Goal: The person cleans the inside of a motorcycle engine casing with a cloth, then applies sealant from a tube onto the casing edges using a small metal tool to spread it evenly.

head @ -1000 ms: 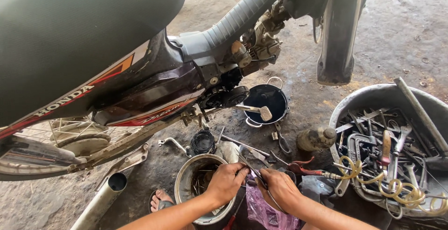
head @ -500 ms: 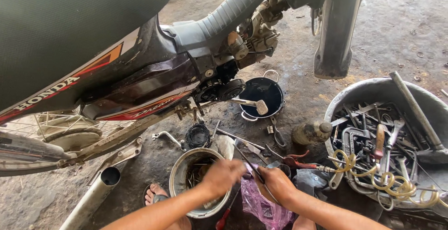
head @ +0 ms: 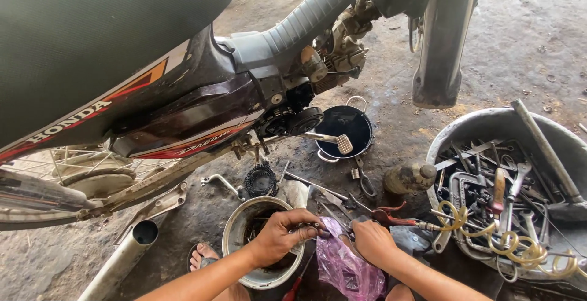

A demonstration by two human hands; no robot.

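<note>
The small part pinched between the two hands is too tiny and shadowed to identify; it sits just above the purple plastic bag (head: 345, 267), at the rim of the round metal bowl (head: 235, 227). The left hand (head: 282, 235) curls its fingers (head: 309, 231) closed around that small part over the bowl, while the right hand (head: 372, 240) has its fingers folded in on the same spot, though whether they truly grip it cannot be told. The motorcycle (head: 183, 93) is cut off at the top and left edges, and its seat hides much of the frame. The metal bowl holds dark parts that are hard to make out. A black pot (head: 345, 124) on the floor has a brush resting across it, and the large grey basin (head: 483, 124) on the right is packed with wrenches, a hammer and a coil of yellowish tubing. Red-handled pliers (head: 391, 215) lie near the right hand. Compared with half a second ago, the hands have stayed over the bowl and the view has shifted only slightly.
</note>
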